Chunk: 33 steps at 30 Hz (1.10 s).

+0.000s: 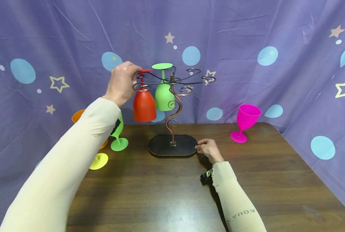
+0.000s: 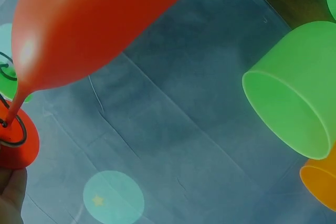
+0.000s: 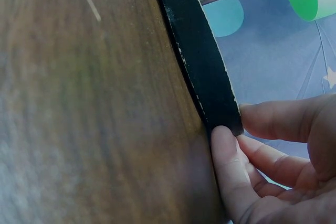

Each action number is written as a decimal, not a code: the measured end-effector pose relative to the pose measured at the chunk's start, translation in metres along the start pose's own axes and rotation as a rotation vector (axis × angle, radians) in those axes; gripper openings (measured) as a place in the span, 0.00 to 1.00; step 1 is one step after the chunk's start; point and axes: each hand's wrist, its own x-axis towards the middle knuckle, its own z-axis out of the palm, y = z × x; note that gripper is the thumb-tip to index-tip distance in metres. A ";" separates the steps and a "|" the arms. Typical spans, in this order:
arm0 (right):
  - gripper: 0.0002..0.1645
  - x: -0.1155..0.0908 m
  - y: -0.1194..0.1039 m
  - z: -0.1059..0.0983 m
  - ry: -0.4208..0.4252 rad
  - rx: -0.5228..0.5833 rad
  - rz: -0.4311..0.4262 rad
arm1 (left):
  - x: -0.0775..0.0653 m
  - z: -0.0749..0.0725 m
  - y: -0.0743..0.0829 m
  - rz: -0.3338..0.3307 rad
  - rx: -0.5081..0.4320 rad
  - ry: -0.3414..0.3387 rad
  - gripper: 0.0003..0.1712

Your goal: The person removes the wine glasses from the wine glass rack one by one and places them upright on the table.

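Note:
My left hand [image 1: 123, 82] pinches the foot of a red plastic wine glass [image 1: 144, 108], which hangs upside down at the left of a wire glass rack [image 1: 176, 109]. In the left wrist view, a dark wire loop [image 2: 22, 135] curves around the stem of that glass beside its foot. A green wine glass [image 1: 164, 96] also hangs inverted on the rack, just behind and right of the red one. Down at the table, my right hand [image 1: 209, 149] grips the right end of the rack's black oval base [image 1: 160, 146], thumb and fingers at its edge [image 3: 210, 66].
Left on the wooden table [image 1: 160, 193], a green glass [image 1: 119, 143], a yellow foot [image 1: 99, 161] and an orange glass [image 1: 78, 115] are partly hidden by my left arm. A magenta glass [image 1: 247, 116] stands upright at right. Behind hangs a purple curtain [image 1: 233, 32].

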 end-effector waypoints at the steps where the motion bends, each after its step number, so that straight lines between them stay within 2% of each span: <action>1: 0.17 0.000 0.000 0.000 -0.002 0.004 -0.001 | -0.001 0.000 0.000 0.004 -0.010 0.007 0.23; 8: 0.17 -0.001 0.000 0.001 -0.003 0.018 0.004 | -0.003 -0.003 0.002 0.002 -0.046 0.043 0.16; 13: 0.14 -0.004 0.000 0.001 0.003 0.027 -0.024 | -0.003 -0.007 0.006 0.022 -0.058 0.048 0.16; 19: 0.17 -0.003 -0.001 0.001 0.002 0.021 0.015 | -0.008 -0.016 0.010 0.049 -0.074 0.042 0.16; 25: 0.17 -0.005 -0.004 0.000 -0.001 0.020 0.015 | -0.014 -0.026 0.014 0.063 -0.062 0.042 0.15; 33: 0.17 -0.007 -0.001 0.000 0.001 -0.011 0.014 | -0.024 -0.038 0.023 0.050 -0.052 0.047 0.15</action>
